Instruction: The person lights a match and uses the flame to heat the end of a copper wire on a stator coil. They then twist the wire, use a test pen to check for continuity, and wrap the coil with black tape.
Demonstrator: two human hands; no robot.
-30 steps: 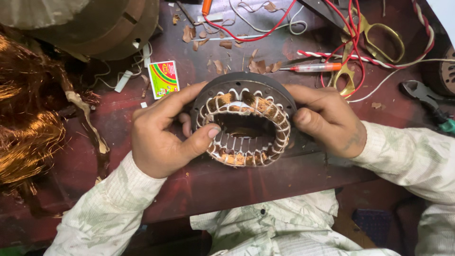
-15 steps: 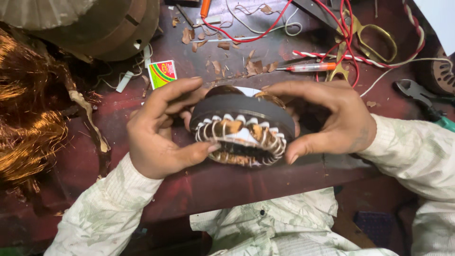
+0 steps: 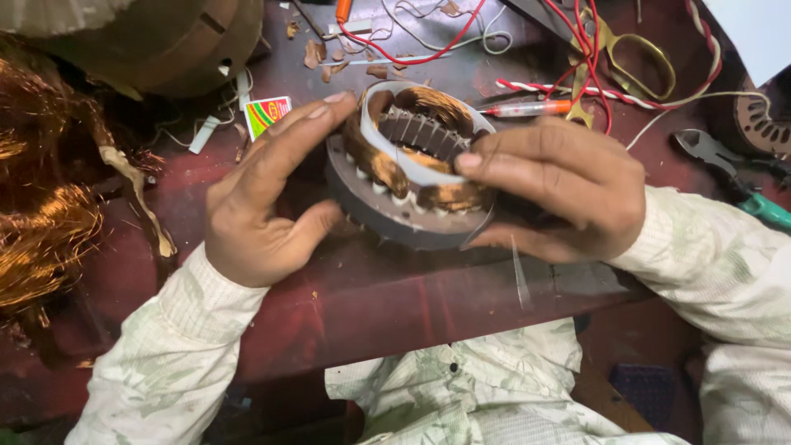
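Note:
A round grey motor stator (image 3: 394, 213) with copper windings and white slot liners rests tilted on the dark red workbench (image 3: 354, 297). My left hand (image 3: 265, 191) cups its left rim, index finger stretched over the top edge. My right hand (image 3: 560, 189) grips the right side, thumb pressed on the copper winding inside the ring. Both sleeves are pale and patterned.
A tangle of loose copper wire (image 3: 41, 222) lies at the left. Red and white wires (image 3: 577, 78), brass-handled scissors (image 3: 634, 53), an orange-tipped tester screwdriver (image 3: 527, 108) and green-handled pliers (image 3: 733, 177) lie behind and to the right. A small colourful box (image 3: 268, 114) sits behind the left hand.
The stator has been turned over from lying flat, through on-edge, to its other face tilted up. My right hand shifted over its right side; the left hand opened along the rim.

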